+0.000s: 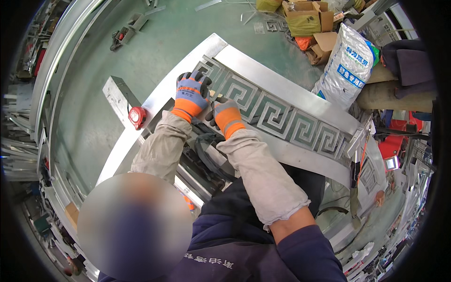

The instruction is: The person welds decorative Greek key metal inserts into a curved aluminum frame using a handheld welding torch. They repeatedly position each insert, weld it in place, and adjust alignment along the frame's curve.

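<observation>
My left hand (190, 97), in a grey and orange glove with dark fingertips, is closed over the left end of the metal fretwork panel (275, 113). Close beside it, my right hand (227, 116), gloved alike, has its fingers bent together in a pinch. Something small and yellowish (216, 95) shows between the hands, too small to name. What either hand grips is hidden by the fingers. The panel has a row of square spiral cut-outs and lies between broad silver metal strips (272, 70) of a curved frame.
A red tape measure (137, 117) rests by a metal box bar (115, 96) on the left. Cardboard boxes (307, 19) and a white printed sack (346, 66) stand at the far right. Dark cloth (209, 152) lies below my hands. A blurred disc covers the lower left.
</observation>
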The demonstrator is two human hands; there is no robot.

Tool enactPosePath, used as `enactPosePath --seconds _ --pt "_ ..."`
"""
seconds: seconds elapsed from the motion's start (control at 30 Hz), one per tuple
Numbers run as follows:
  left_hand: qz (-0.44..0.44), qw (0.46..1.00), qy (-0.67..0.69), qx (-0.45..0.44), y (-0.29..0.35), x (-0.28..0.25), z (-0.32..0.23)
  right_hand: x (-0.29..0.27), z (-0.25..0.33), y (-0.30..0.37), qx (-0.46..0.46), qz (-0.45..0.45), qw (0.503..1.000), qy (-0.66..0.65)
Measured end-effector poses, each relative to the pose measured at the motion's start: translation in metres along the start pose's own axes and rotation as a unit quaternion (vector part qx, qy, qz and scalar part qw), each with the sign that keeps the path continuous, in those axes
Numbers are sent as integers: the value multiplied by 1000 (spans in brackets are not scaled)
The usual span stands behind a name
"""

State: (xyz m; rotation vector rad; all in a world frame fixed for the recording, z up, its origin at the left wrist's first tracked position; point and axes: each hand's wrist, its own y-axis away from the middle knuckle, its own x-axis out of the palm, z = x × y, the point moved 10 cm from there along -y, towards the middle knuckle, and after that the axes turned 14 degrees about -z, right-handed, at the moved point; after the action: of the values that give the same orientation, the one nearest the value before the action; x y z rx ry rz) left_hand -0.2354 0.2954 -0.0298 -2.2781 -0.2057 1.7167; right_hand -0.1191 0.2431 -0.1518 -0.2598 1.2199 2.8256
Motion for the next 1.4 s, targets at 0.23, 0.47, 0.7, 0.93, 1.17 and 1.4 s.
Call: enactPosePath --seconds 0.23,0.47,0.7,0.93,1.17,1.4 --pt "-145 987 17 -70 4 -38 14 -5 9 15 20 -5 1000 12" --pt "-164 982 -15 -95 7 -35 27 -8 20 26 46 39 995 -75" --pt "-198 976 -7 -88 10 -40 28 -7 22 32 85 68 994 1" --pt "-212 973 1 -88 11 -42 30 -9 20 30 82 73 994 -1" --pt "-200 975 3 -101 11 -42 31 -10 23 35 72 80 994 -26" --pt "-197 974 11 -111 10 -41 33 -9 23 34 81 81 992 -43"
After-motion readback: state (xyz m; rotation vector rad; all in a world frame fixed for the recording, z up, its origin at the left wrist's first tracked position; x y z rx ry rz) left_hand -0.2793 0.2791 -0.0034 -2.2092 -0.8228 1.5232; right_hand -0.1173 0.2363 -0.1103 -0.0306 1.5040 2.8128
